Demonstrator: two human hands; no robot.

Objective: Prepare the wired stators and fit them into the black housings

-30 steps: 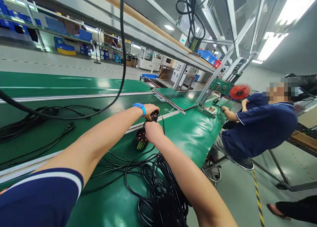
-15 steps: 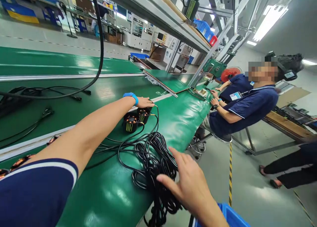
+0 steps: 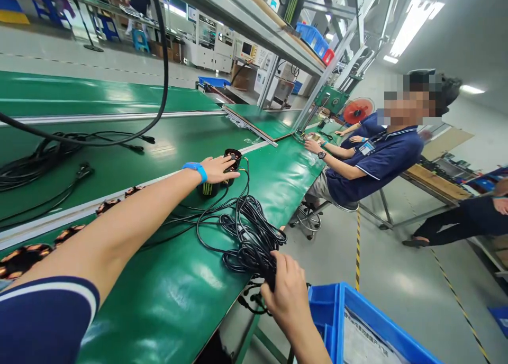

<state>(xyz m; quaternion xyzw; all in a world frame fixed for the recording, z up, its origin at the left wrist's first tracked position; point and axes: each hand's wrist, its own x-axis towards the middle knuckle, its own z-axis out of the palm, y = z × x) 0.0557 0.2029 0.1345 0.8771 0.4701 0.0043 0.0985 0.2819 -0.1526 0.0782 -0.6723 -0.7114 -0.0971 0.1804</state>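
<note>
My left hand (image 3: 216, 169) lies palm down, fingers stretched out, across the tops of black cylindrical units (image 3: 207, 188) with copper-coloured windings and green markings. It hides most of them; the far one's rim shows beyond my fingers. Black cables run from these units to a looped cable bundle (image 3: 254, 226) at the edge of the green bench (image 3: 159, 306). My right hand (image 3: 289, 287) is closed around the lower part of that bundle, and the cable ends hang past the edge below.
A blue crate (image 3: 341, 311) with a paper label stands at lower right. Copper-wound rings (image 3: 29, 255) line the rail at left, partly behind my arm. More black cables (image 3: 47, 152) lie on the far belt. Co-workers sit farther along the bench; a black cable (image 3: 163, 52) hangs in front.
My right hand has gone from spread fingers over the cables to a grip on them. My left hand still lies on the black units. The view has shifted, showing more of the blue crate.
</note>
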